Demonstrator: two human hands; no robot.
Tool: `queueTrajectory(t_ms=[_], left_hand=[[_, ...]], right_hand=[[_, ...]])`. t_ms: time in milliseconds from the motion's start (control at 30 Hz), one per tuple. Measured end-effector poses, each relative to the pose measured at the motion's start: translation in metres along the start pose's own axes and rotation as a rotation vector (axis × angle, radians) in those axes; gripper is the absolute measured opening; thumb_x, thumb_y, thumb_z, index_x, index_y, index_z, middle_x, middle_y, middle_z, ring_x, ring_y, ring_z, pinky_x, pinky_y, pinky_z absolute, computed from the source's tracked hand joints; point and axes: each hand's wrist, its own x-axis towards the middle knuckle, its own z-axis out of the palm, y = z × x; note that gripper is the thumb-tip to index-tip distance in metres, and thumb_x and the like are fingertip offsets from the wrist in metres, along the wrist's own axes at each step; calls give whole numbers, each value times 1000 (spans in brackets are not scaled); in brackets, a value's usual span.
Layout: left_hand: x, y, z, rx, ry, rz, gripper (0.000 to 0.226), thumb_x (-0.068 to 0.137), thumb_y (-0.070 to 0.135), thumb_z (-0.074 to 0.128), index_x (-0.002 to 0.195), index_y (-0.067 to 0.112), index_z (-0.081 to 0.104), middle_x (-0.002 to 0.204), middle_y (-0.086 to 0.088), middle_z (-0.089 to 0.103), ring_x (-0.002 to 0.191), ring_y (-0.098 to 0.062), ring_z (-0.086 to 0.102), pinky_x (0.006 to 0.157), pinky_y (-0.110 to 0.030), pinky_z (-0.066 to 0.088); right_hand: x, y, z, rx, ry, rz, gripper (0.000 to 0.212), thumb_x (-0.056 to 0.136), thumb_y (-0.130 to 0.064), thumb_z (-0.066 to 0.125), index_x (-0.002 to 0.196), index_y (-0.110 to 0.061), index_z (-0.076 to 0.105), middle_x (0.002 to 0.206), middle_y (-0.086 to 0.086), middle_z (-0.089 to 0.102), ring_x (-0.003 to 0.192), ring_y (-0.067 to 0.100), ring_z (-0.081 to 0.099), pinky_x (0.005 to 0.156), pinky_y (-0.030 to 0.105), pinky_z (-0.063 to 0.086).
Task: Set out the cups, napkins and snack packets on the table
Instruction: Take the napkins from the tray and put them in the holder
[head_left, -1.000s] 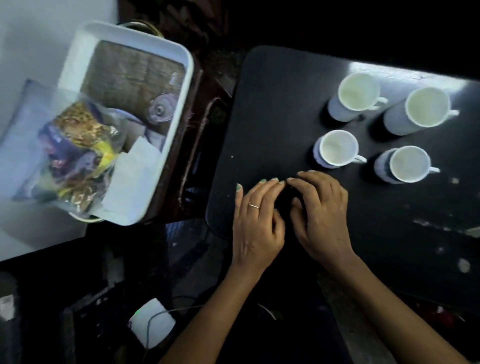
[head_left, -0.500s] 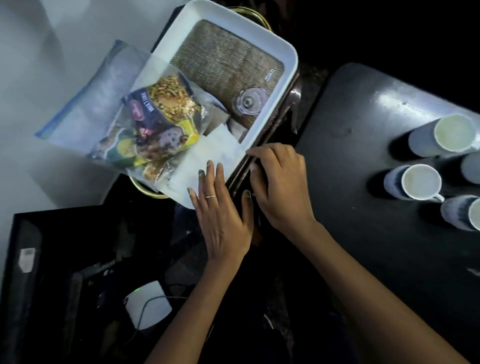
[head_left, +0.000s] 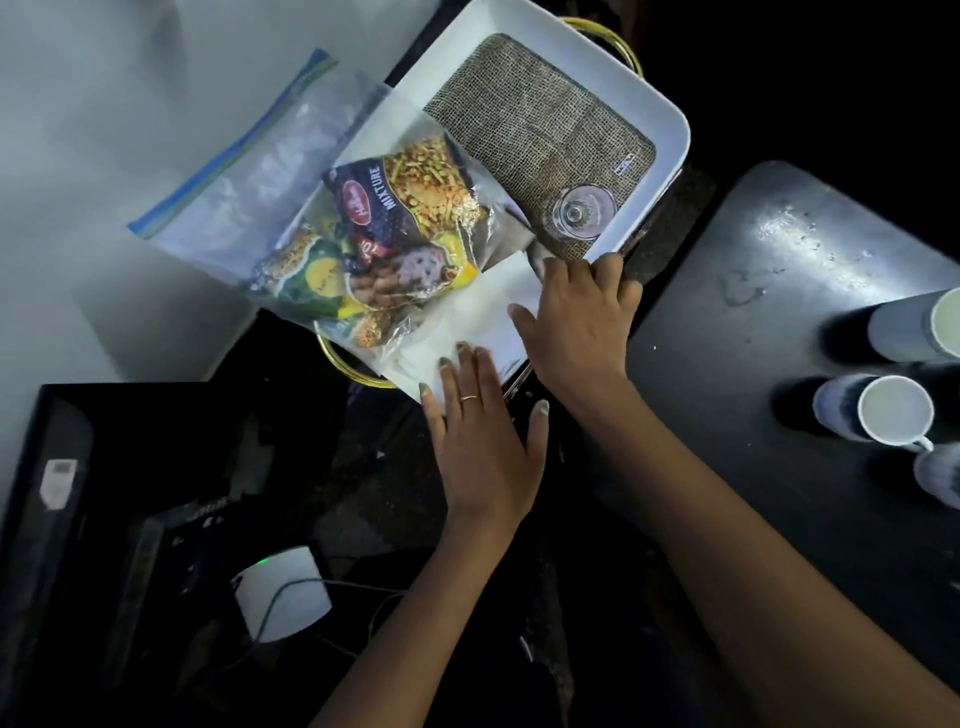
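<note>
**Both hands at the near corner of the tray**

The white tray (head_left: 670, 117) sits at about 12 o'clock, lined with a woven mat (head_left: 540, 130) on which a clear glass (head_left: 582, 210) stands. A zip bag (head_left: 270, 171) holding the snack packets (head_left: 395, 234) lies across the tray's 9 o'clock side and hangs over its edge. White napkins (head_left: 467, 317) lie at the tray's near corner, partly under the bag. The left hand (head_left: 483, 447) lies flat, fingers straight and slightly spread, its fingertips touching the napkins. The right hand (head_left: 582, 322) reaches over the tray's near rim with fingers bent down onto the napkins; whether it grips them cannot be told. Three cups (head_left: 893, 410) stand on the dark table (head_left: 753, 322) at 3 o'clock, well apart from the tray.
</note>
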Motion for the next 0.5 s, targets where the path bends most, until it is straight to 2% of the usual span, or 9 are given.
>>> queueTrajectory(t_ms=[133,300,367,400,433,500], left_hand=[[-1,-1,1,34,-5,18,75,95,54,27,151,9,7,160,-10,3,148,-27,1,117,-44,-8],[0,-2,0,12,-6,27,76,92,51,29,151,7,10,159,-12,6,148,-28,3,117,-43,-8],[0,-2,0,-12,2,25,76,92,50,34,150,6,12,159,-12,9,148,-29,4,117,-43,-8],[0,-1,-1,-19,6,26,75,92,49,35,150,6,13,159,-12,9,148,-29,5,116,-42,-8],[0,-2,-1,-25,12,29,75,92,48,36,150,6,14,159,-12,10,147,-29,5,116,-42,-9],[0,-2,-1,-37,21,36,75,91,47,37,150,6,13,159,-12,10,147,-29,5,115,-41,-11]], right_hand=[[8,-14,0,3,-66,77,59,80,-52,64,115,-8,47,112,11,61,125,31,31,94,46,26],[8,-24,4,22,-174,135,62,80,-47,68,119,-7,41,108,11,63,131,31,25,94,46,26],[9,-25,2,59,-212,152,50,81,-43,67,112,-9,47,103,10,64,133,31,22,95,46,25],[10,-25,2,75,-224,153,37,82,-40,67,101,-13,50,99,9,64,132,30,22,95,46,24],[10,-25,0,83,-237,155,27,83,-36,66,90,-15,50,96,8,63,130,30,23,95,45,24],[7,-27,-1,93,-243,142,20,84,-25,63,79,-17,45,94,7,62,126,31,26,93,44,24]])
